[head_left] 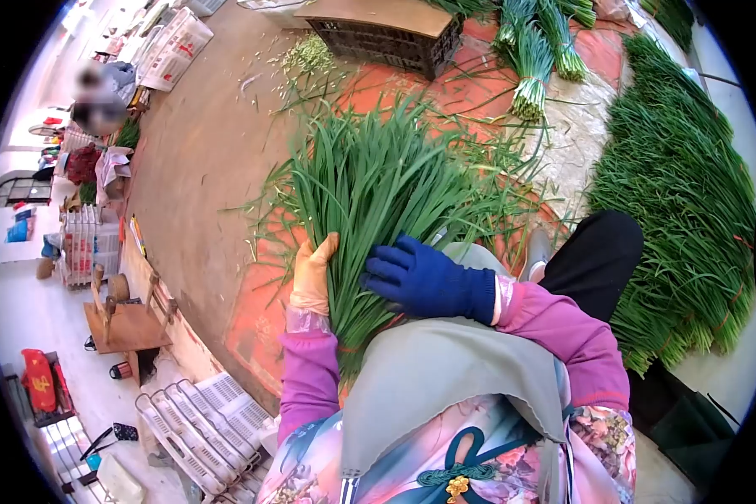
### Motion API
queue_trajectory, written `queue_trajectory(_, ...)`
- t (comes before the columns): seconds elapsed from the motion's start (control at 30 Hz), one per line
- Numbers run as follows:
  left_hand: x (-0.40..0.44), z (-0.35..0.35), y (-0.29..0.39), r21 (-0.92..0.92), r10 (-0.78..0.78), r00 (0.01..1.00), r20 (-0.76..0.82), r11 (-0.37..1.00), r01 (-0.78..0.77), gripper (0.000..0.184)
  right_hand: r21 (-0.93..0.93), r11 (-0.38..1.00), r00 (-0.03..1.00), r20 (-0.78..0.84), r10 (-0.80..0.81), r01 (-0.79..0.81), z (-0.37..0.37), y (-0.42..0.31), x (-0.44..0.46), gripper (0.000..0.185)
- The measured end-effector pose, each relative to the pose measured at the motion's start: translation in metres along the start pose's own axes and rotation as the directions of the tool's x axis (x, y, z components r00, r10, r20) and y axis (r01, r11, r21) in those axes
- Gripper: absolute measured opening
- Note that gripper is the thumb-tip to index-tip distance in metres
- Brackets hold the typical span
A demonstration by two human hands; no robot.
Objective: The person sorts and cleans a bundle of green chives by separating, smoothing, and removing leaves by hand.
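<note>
Left hand and right hand clasp greens; a board covers the black crate.

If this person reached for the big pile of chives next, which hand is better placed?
Probably the right hand: it is on the same side as the big pile. Both hands are on the bunch of chives, but the left hand is at its left edge, farther from the pile.

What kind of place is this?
Probably somewhere vegetables get sorted and bundled: there's the leafy green bunch being held, a big heap of greens, and tied bunches nearby.
</note>
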State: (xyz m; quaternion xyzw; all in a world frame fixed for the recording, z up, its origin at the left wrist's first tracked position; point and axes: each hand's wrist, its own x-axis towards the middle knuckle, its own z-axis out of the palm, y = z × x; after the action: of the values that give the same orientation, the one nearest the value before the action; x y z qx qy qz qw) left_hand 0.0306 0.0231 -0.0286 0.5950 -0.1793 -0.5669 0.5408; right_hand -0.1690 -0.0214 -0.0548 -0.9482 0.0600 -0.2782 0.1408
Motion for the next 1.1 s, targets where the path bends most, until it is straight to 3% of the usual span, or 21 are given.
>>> queue_trajectory(0.13,0.003,-0.005,-0.012,0.001,0.081,0.996,-0.022,0.997,-0.081,0.022,0.159,0.985,0.997,-0.011,0.075,-0.072,-0.025,0.005,0.003,0.041)
queue_trajectory(0.17,0.005,-0.005,-0.014,0.044,0.112,0.993,-0.035,0.993,-0.110,0.022,0.111,0.993,0.992,-0.115,0.054,-0.041,-0.040,0.009,0.008,0.035)
queue_trajectory(0.2,0.006,-0.004,-0.015,0.087,0.141,0.989,-0.047,0.987,-0.137,0.023,0.106,0.994,0.992,-0.114,0.053,-0.040,-0.048,0.014,0.009,0.035)
queue_trajectory(0.27,0.000,0.003,-0.009,0.041,0.134,0.989,-0.056,0.990,-0.132,0.023,0.269,0.944,0.962,-0.140,0.236,-0.192,-0.066,0.024,0.007,0.028)
queue_trajectory(0.3,-0.003,0.006,-0.007,0.050,0.129,0.990,-0.062,0.991,-0.126,0.023,0.248,0.949,0.922,-0.283,0.263,-0.195,-0.080,0.031,0.009,0.024)
queue_trajectory(0.33,-0.004,0.007,-0.006,0.060,0.123,0.990,-0.068,0.991,-0.119,0.023,0.236,0.936,0.882,-0.336,0.331,-0.261,-0.079,0.043,0.001,0.027)
queue_trajectory(0.4,-0.003,0.008,-0.010,0.051,0.149,0.988,-0.043,0.988,-0.146,0.023,0.406,0.826,0.706,-0.444,0.552,-0.391,-0.086,0.053,0.008,0.020)
queue_trajectory(0.43,-0.004,0.010,-0.009,0.043,0.178,0.984,-0.021,0.983,-0.177,0.023,0.402,0.826,0.704,-0.446,0.553,-0.394,-0.089,0.059,0.008,0.020)
queue_trajectory(0.47,-0.006,0.013,-0.007,0.043,0.178,0.984,-0.014,0.983,-0.177,0.023,0.634,0.582,0.617,-0.203,0.760,-0.509,-0.092,0.065,0.008,0.023)
queue_trajectory(0.5,-0.010,0.017,-0.004,0.078,0.186,0.983,-0.005,0.980,-0.185,0.022,0.768,0.263,0.502,0.088,0.860,-0.585,-0.094,0.068,0.008,0.026)
queue_trajectory(0.53,-0.015,0.023,0.000,0.112,0.195,0.981,0.003,0.975,-0.194,0.021,0.766,0.267,0.501,0.081,0.862,-0.584,-0.095,0.066,0.011,0.026)
queue_trajectory(0.6,-0.020,0.028,-0.001,0.096,0.196,0.981,0.004,0.976,-0.196,0.020,0.674,0.138,0.412,0.265,0.872,-0.726,-0.092,0.058,0.020,0.033)
queue_trajectory(0.8,-0.021,0.028,-0.007,0.158,0.272,0.962,-0.017,0.951,-0.266,0.018,0.633,0.213,0.466,0.263,0.845,-0.744,-0.074,0.059,0.012,0.030)
queue_trajectory(0.9,-0.020,0.027,-0.007,0.165,0.230,0.973,-0.025,0.961,-0.223,0.018,0.678,0.199,0.508,0.291,0.811,-0.707,-0.080,0.063,0.002,0.021)
queue_trajectory(0.97,-0.020,0.026,-0.007,0.186,0.225,0.974,-0.007,0.958,-0.220,0.019,0.674,0.436,0.765,0.312,0.564,-0.596,-0.093,0.072,-0.012,0.020)
queue_trajectory(1.0,-0.019,0.026,-0.006,0.208,0.220,0.975,0.010,0.954,-0.217,0.019,0.623,0.660,0.866,0.058,0.497,-0.420,-0.088,0.089,-0.029,0.017)
queue_trajectory(1.03,-0.020,0.027,-0.007,0.206,0.221,0.975,0.006,0.954,-0.218,0.019,0.516,0.647,0.787,0.093,0.610,-0.562,-0.098,0.102,-0.038,0.016)
queue_trajectory(1.07,-0.022,0.029,-0.007,0.203,0.218,0.976,0.020,0.955,-0.218,0.021,0.239,0.788,0.793,-0.103,0.601,-0.567,-0.109,0.116,-0.036,0.018)
queue_trajectory(1.1,-0.023,0.033,-0.006,0.200,0.217,0.975,0.038,0.955,-0.221,0.022,0.023,0.753,0.728,-0.239,0.643,-0.658,-0.120,0.118,-0.040,0.018)
